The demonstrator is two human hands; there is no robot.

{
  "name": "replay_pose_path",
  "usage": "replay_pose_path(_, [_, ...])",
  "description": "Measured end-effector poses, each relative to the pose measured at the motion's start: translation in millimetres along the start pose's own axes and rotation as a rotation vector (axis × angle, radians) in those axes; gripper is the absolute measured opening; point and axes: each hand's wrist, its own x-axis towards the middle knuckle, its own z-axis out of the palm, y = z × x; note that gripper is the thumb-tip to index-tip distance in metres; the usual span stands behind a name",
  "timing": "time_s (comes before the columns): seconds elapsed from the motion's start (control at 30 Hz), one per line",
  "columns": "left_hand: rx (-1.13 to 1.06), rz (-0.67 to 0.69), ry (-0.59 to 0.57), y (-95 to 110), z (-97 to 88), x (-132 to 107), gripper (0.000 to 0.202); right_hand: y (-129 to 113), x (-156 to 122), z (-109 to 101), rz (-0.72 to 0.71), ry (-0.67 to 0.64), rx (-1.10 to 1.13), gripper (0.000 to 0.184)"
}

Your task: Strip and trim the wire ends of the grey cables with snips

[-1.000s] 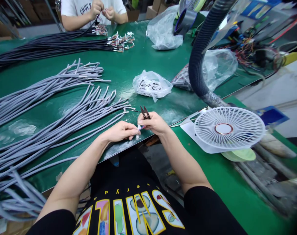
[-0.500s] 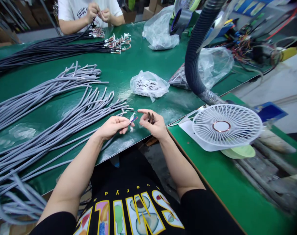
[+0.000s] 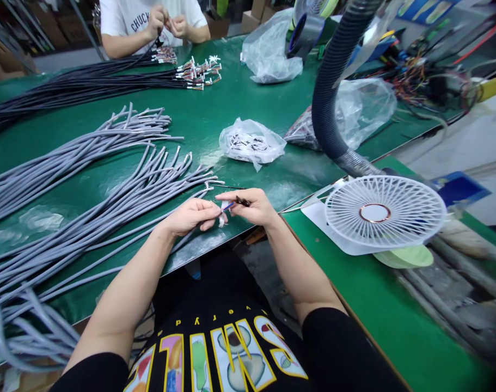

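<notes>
Closer together now, left hand [image 3: 195, 214] pinching wires [image 3: 228, 207], right hand [image 3: 253, 208] holding snips [image 3: 243, 201], partly hidden

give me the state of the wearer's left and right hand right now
Left hand: closed, pinching thin wires at the fingertips.
Right hand: partly closed, holding a small dark tool.

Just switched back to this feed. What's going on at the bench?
The person's left hand pinches a few thin coloured wires with white strands hanging by them. The right hand, close by, holds dark snips. Grey cables lie to the left, and a clear bag of small pieces sits beyond the hands. Across the table, a co-worker handles something small.
</notes>
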Motion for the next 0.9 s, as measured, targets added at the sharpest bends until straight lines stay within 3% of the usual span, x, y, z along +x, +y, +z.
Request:
replay_pose_path(0.13, [-0.001,0.017,0.024,3.4,-0.1,-0.1,0.044,-0.4,1.3,9.3,-0.010,0.040,-0.127,0.031])
replay_pose_path(0.3, [0.085,0.054,0.182,4.1,0.3,2.1,0.040,-4.3,-12.7,26.3,0.003,0.184,-0.304,0.026])
replay_pose_path(0.47, [0.404,0.184,0.282,-1.7,0.1,5.0,0.034,-11.4,-18.2,35.2,0.050,0.266,-0.325,0.027])
replay_pose_path(0.63, [0.854,0.344,0.386,-9.4,3.3,8.3,0.031,-11.6,-5.3,35.8,0.346,0.381,0.079,0.029])
replay_pose_path(0.7, [1.058,0.414,0.440,-13.7,5.4,9.5,0.031,-14.1,-0.8,36.7,0.394,0.396,0.155,0.029])
replay_pose_path(0.9, [1.251,0.526,0.483,-24.8,10.2,10.6,0.033,-28.6,6.7,27.3,0.315,0.315,-0.120,0.029])
